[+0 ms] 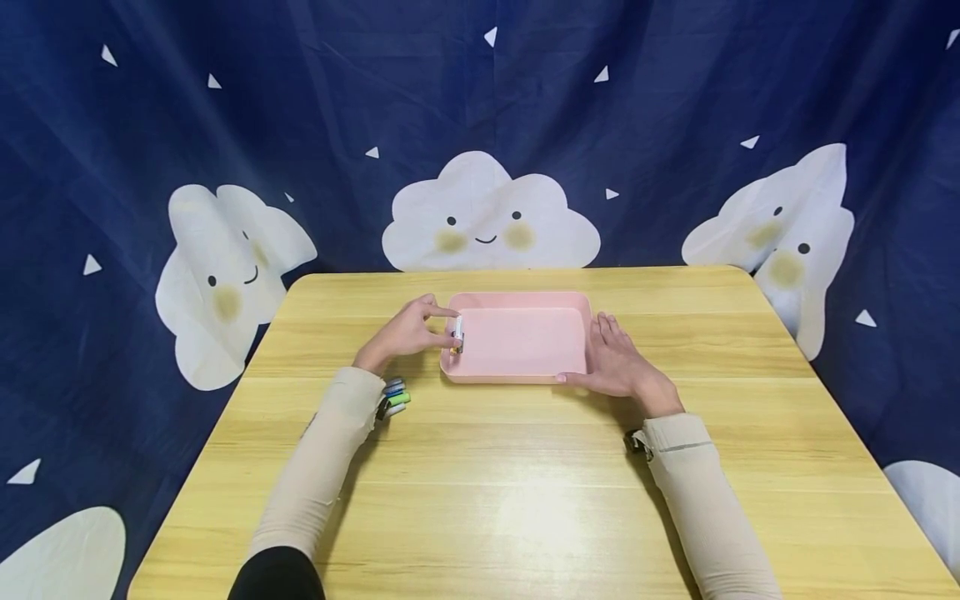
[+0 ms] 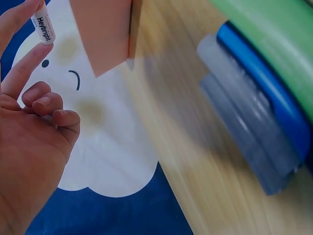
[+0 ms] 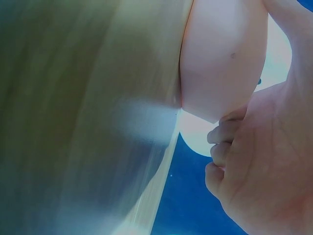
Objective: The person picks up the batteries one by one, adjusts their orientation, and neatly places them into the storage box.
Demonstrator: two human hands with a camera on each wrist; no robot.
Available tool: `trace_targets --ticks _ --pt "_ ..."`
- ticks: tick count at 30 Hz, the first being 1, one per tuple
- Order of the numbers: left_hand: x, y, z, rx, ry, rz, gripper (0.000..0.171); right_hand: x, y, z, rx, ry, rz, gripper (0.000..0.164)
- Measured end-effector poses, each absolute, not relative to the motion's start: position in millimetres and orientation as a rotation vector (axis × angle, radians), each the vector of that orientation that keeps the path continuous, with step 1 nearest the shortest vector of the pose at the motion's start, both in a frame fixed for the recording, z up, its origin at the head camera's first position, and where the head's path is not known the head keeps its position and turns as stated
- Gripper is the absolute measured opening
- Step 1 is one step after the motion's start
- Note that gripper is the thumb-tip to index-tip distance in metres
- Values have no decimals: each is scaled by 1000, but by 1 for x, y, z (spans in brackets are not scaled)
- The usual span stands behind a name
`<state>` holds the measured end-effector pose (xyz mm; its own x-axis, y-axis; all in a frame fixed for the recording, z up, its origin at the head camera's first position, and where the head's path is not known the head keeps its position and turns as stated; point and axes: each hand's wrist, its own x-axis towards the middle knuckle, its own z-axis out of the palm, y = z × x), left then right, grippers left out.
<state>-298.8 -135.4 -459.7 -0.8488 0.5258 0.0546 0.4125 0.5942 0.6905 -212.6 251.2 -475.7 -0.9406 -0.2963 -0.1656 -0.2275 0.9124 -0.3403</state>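
Observation:
The pink tray (image 1: 525, 342) lies between both hands near the table's far side. At its left end my left hand (image 1: 405, 333) pinches a small white battery (image 1: 459, 327) between thumb and forefinger. The battery (image 2: 44, 27) bears the word "Heybright" in the left wrist view; the other fingers of that hand are loosely bent. Just below it, something small, dark and orange shows at the tray's left end, too small to make out. My right hand (image 1: 618, 362) rests against the tray's right end with fingers extended, its thumb at the front right corner.
Several markers, among them a green marker (image 1: 399, 399) and a blue marker (image 2: 264, 73), lie by the left wrist, partly hidden by the sleeve. The wooden table (image 1: 510, 467) reaches back to a dark blue curtain (image 1: 450, 92) with cloud faces.

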Motion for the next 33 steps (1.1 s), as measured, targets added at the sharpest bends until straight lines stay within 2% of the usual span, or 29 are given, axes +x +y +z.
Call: trace_targets --ticks 33 --pt "-298 -116 -477 771 2759 736 62 -212 252 -476 -401 2856 -481 135"
